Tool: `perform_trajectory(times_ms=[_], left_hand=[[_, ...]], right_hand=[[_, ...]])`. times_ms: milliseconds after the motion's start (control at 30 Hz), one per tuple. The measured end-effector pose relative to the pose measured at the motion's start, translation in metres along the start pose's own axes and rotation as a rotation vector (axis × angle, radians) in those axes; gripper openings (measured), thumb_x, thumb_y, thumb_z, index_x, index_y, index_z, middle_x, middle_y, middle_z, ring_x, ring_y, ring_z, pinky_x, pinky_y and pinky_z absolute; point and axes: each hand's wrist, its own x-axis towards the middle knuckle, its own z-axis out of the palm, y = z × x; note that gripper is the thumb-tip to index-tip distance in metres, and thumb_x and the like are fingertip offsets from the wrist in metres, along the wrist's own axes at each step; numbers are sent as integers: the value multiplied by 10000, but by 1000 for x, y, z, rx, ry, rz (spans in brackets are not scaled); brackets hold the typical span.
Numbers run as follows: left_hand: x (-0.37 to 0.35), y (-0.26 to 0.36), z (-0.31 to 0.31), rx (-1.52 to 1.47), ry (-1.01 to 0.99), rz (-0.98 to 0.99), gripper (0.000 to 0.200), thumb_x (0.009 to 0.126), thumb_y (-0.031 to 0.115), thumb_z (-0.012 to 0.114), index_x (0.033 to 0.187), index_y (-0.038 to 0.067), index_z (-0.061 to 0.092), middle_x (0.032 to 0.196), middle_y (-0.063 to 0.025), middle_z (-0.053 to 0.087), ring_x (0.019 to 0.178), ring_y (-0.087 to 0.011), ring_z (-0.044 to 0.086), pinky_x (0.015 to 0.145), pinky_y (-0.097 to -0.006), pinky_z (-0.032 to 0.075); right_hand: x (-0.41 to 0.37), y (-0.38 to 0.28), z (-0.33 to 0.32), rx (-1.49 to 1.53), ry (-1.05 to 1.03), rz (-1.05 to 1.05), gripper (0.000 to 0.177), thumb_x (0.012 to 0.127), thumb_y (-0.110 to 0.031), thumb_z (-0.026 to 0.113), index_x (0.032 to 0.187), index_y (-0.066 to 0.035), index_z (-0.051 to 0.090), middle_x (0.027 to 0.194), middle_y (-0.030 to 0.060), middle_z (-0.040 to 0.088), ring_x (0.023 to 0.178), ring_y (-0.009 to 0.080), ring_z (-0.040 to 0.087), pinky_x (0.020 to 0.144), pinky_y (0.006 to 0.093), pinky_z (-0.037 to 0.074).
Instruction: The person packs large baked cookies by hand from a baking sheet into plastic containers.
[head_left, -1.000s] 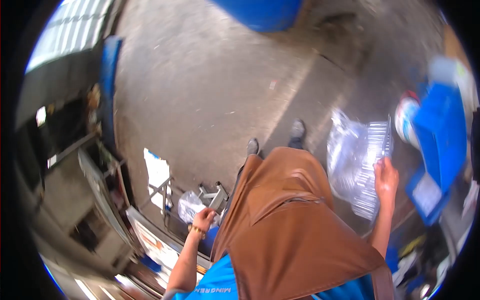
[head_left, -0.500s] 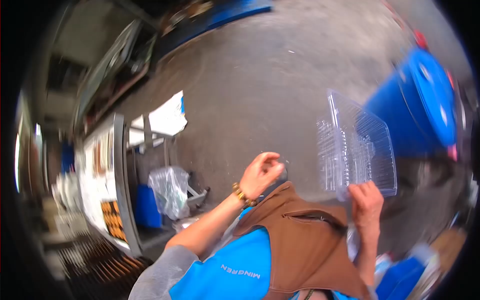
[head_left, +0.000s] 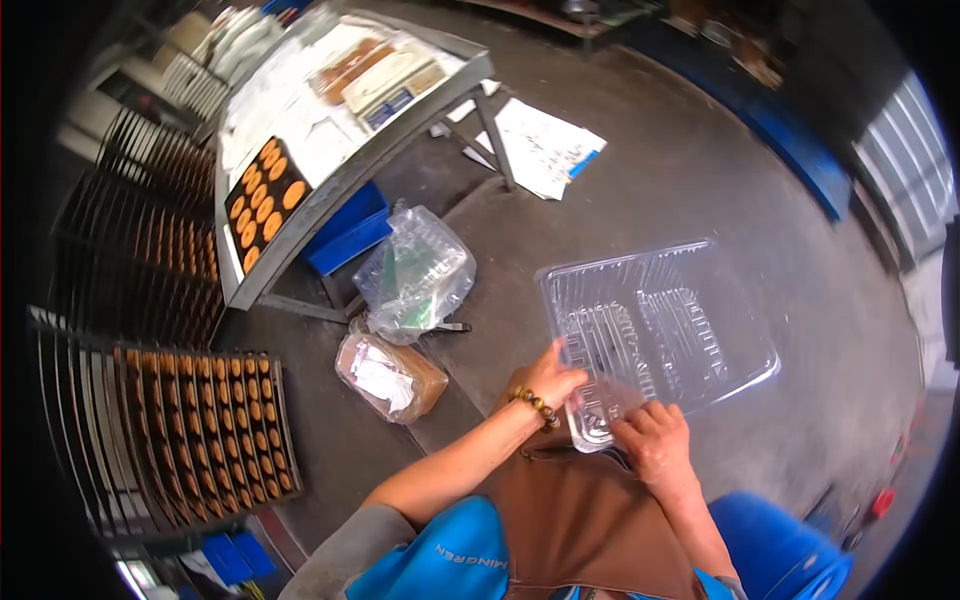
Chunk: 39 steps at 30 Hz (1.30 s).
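Observation:
I hold a clear plastic clamshell tray (head_left: 665,330) in front of my brown apron, above the concrete floor. My left hand (head_left: 553,379), with a bead bracelet at the wrist, grips its near left corner. My right hand (head_left: 652,441) pinches the near edge from below. The tray is ribbed inside and lies nearly flat, with nothing in it.
A metal table (head_left: 330,185) with a tray of round baked goods (head_left: 262,200) stands at upper left. Racks of baked goods (head_left: 190,420) fill the left. A clear plastic bag (head_left: 415,275), a brown parcel (head_left: 390,375) and loose papers (head_left: 540,145) lie on the floor. A blue drum (head_left: 780,555) stands at lower right.
My view swung round to the table and racks. The tray dropped from upright at my right to nearly flat before me, and my left hand came onto it.

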Motion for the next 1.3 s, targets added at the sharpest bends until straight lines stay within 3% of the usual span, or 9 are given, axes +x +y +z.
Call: perform_trajectory(times_ms=[200,433,533,600,633,767,967,1133,1300], left_hand=[[78,78,-93,-360,254,297,919,850,-90,640,1638,222,283,1307,-224,595,631,-146,618,450,-294,491],[67,205,-203,-491,471,523,882,896,-74,580,1657,210,238,1482,-272,504,602,-82,568,501,-242,485],[78,238,-246,-486,548,635,871,895,-76,573,1657,176,235,1473,-282,505,607,-76,565,517,-238,485],[97,267,-283,-529,559,635,857,896,-63,582,1653,165,250,1463,-269,522,600,-72,557,526,-232,482],[108,281,-306,-490,594,634,844,900,-51,587,1649,158,260,1454,-255,537,603,-68,552,527,-229,481],[128,374,-401,-344,653,626,776,946,63,640,1635,136,291,1425,-209,581,666,-56,562,560,-216,484],[159,485,-542,-54,942,791,756,996,215,699,1601,11,295,1465,-212,520,878,-118,640,722,-260,557],[142,465,-596,211,1458,714,643,998,236,709,1511,-32,428,1417,-211,529,977,-178,648,828,-301,569],[124,342,-575,197,1735,219,528,948,300,746,1362,0,614,1260,-171,623,872,-200,645,779,-339,542]], right_hand=[[166,96,18,111,-26,-81,361,772,-227,808,1103,-107,725,1221,94,665,1155,339,584,928,494,469],[395,191,-11,129,177,-117,564,822,-401,860,1226,-45,693,1310,179,627,1250,365,520,1039,483,433],[497,212,11,302,307,141,624,878,-335,833,1363,-15,606,1268,155,644,1171,282,569,980,405,472],[560,216,29,686,20,423,665,911,-229,799,1466,-9,505,1185,114,672,1013,180,624,854,319,506],[589,226,52,580,56,340,592,931,-128,751,1450,6,501,1087,78,690,791,91,614,659,246,496],[699,215,92,895,24,507,469,951,-81,706,1379,17,539,1012,67,701,544,57,522,426,212,393],[868,197,143,940,0,522,369,952,-63,648,1296,38,559,1135,139,737,526,87,545,423,234,406],[970,217,215,977,-96,435,393,949,-68,655,1304,57,543,1151,144,733,542,92,543,451,236,427],[1013,225,255,1067,-146,441,427,962,-99,681,1320,57,511,1249,174,703,570,108,547,475,248,448]])
